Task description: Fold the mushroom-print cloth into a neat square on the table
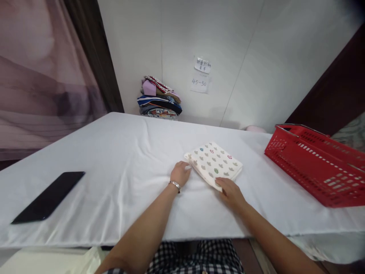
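While a pinkish curtain (42,76) fills the far left beside a dark upright post (92,49), a black flat slab, phone-like (48,198), lies on the near-left part of the white-covered table (114,152), well apart from both hands. Table cover is wrinkled, mostly left of centre. Next, at the back: stack of folded fabrics (159,99) against the white wall (182,30), behind the table's far edge, which hides its base. Left hand (181,173), silver bracelet (175,185) on the wrist, sits at the left corner of the folded cloth, fingers curled and partly bunched; can't tell if they have hold of the corner or just sit against it. Two paper notes (202,65) are up on the wall, lower one reads 45-50. Folded cloth (213,163), white with small printed motifs, lies on the table right of centre, slightly skewed. Right hand (232,192) has fingers bent over its near edge, touching, covering a bit of that corner; thumb unclear, so can't tell if it's pinched. Red basket (319,163) takes up the right end of the table, tilted in view, apart from the cloth; its side wall blocks most of the inside.
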### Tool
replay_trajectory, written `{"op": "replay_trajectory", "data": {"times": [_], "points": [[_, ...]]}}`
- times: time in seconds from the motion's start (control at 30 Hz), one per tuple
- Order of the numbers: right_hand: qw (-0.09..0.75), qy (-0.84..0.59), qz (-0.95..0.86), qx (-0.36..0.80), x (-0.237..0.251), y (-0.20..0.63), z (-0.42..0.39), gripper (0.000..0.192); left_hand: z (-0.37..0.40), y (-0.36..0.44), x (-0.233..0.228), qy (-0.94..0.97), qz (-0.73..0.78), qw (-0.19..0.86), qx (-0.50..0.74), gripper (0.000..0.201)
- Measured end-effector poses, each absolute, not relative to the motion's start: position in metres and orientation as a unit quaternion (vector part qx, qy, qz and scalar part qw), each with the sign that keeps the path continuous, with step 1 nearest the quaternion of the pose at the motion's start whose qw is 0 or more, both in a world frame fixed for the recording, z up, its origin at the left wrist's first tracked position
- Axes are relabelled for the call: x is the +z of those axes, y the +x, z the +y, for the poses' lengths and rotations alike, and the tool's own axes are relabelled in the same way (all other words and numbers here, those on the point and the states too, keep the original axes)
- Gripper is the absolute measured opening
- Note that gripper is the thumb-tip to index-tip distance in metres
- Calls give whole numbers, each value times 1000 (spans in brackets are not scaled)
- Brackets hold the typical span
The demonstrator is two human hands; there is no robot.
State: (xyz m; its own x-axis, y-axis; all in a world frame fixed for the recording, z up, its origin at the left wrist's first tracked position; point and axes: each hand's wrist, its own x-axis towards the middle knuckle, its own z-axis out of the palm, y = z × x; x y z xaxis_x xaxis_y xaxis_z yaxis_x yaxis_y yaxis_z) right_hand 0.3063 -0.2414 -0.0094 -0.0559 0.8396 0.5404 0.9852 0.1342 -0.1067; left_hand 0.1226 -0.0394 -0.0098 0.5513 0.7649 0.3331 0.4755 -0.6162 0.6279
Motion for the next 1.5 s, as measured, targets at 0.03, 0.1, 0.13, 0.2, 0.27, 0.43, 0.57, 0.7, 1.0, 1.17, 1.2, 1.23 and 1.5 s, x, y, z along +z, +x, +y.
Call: {"op": "replay_trajectory", "data": {"times": [0.03,0.1,0.13,0.2,0.27,0.43,0.57,0.7,1.0,1.17,1.2,1.23,1.5], "points": [[257,-630,-718,-144,-11,304,-250,43,-37,122,-11,835,389,232,312,26],[271,-617,-727,-134,-13,301,-266,43,-32,121,-12,821,424,216,317,38],[276,-614,-729,-129,-14,300,-272,43,-31,121,-13,819,435,211,308,43],[283,-611,-729,-126,-15,299,-281,42,-29,122,-16,824,445,213,278,50],[285,-610,-729,-126,-15,298,-284,41,-27,124,-17,830,449,219,250,51],[282,-601,-736,-131,-11,297,-279,39,-24,133,-4,816,485,229,215,34],[291,-592,-738,-143,-9,299,-267,40,-13,134,22,813,493,184,249,26],[299,-601,-728,-137,-9,290,-240,43,4,118,28,818,486,104,290,28],[296,-595,-741,-97,-10,274,-217,44,24,97,1,772,576,176,204,30],[300,-620,-721,-80,-4,267,-223,33,24,98,2,782,551,203,209,36],[302,-627,-713,-84,-4,265,-222,31,24,98,1,789,542,199,210,38],[303,-632,-708,-89,-3,263,-221,30,24,99,1,796,534,194,210,38],[273,-633,-714,-124,-6,276,-219,29,29,96,6,781,531,248,215,35]]}}
